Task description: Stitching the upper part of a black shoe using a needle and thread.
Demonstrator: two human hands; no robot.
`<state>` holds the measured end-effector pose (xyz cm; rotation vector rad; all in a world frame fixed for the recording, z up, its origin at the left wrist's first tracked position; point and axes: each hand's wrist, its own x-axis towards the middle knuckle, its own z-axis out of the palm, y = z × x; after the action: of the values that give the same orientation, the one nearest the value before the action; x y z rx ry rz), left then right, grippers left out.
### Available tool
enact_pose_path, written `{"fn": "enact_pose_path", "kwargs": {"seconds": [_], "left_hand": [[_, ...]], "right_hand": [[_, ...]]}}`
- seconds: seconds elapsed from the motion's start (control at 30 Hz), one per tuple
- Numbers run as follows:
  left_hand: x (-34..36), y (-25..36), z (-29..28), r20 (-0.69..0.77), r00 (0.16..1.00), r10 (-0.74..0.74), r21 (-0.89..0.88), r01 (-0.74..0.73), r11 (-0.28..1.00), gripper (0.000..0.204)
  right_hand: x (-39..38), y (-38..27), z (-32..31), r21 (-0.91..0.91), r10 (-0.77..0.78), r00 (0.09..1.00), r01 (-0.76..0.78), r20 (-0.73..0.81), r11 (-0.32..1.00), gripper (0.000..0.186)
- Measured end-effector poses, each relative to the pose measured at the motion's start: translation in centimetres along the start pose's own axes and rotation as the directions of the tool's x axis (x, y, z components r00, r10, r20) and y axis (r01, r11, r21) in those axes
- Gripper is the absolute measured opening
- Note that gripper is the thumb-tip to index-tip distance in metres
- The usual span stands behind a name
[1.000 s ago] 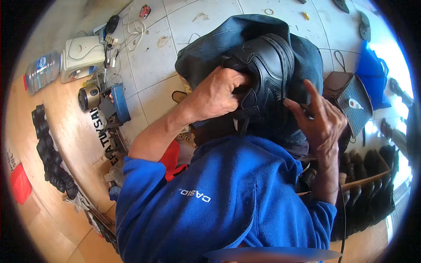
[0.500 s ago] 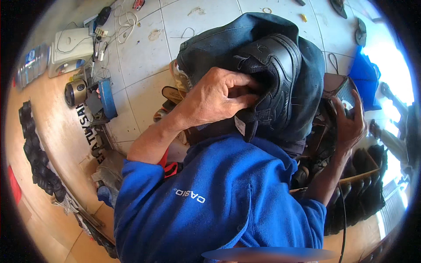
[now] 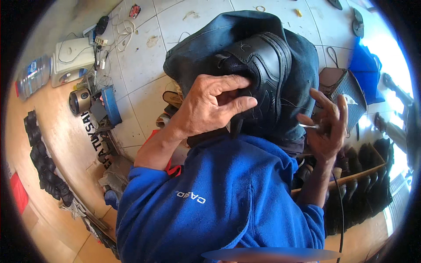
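Note:
A black shoe (image 3: 267,65) lies across my lap on dark trousers (image 3: 193,52). My left hand (image 3: 206,103) is at the shoe's opening, its thumb and fingers curled around the collar edge; some fingertips are hidden. Off the shoe's right side is my right hand (image 3: 326,127), with a slim, shiny, pale piece (image 3: 309,126) pinched at the thumb. What kind of tool it is cannot be made out. A fine thread (image 3: 294,106) seems to run from the shoe's side toward this hand.
To the right, a wooden-edged rack (image 3: 346,175) holds several dark shoes. Beyond my right hand are a grey-brown bag (image 3: 346,94) and a blue bag (image 3: 366,70). A large clear bottle (image 3: 35,76), a gold-coloured round device (image 3: 80,101) and cords (image 3: 125,33) lie at left.
My right hand has come left from the grey-brown bag to beside the shoe, and the pale piece now shows in it. The shoe and my left hand have shifted slightly left.

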<state>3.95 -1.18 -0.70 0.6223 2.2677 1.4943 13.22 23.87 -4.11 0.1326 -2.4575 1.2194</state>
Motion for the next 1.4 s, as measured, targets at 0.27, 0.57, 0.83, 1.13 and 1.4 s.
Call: {"fn": "enact_pose_path", "kwargs": {"seconds": [0.27, 0.57, 0.83, 1.13, 1.4], "left_hand": [[0.4, -0.5, -0.7, -0.007, 0.996, -0.086, 0.06, 0.086, 0.995, 0.035], [-2.3, -2.2, -5.2, -0.225, 0.95, -0.214, -0.064, 0.205, 0.977, 0.026], [-1.2, 0.2, -0.3, -0.103, 0.993, -0.06, 0.074, 0.067, 0.995, 0.026], [-0.6, -0.7, 0.5, -0.082, 0.996, -0.022, 0.063, 0.027, 0.998, 0.03], [-1.3, -0.6, -1.9, 0.01, 0.987, -0.162, 0.041, 0.162, 0.986, 0.023]], "right_hand": [[0.9, -2.8, -0.4, 0.748, 0.073, 0.921, -0.354, 0.382, 0.561, 0.082], [-0.3, 0.2, -1.4, 0.038, 0.147, 0.989, -0.146, -0.022, 0.989, 0.063], [0.3, -0.9, 0.5, 0.101, 0.152, 0.986, -0.159, 0.074, 0.982, 0.067], [2.2, -3.2, 0.1, 0.398, 0.163, 0.905, -0.328, 0.393, 0.857, 0.073], [3.4, -2.8, 0.2, -0.308, -0.043, 0.886, 0.206, 0.461, 0.929, 0.073]]}}
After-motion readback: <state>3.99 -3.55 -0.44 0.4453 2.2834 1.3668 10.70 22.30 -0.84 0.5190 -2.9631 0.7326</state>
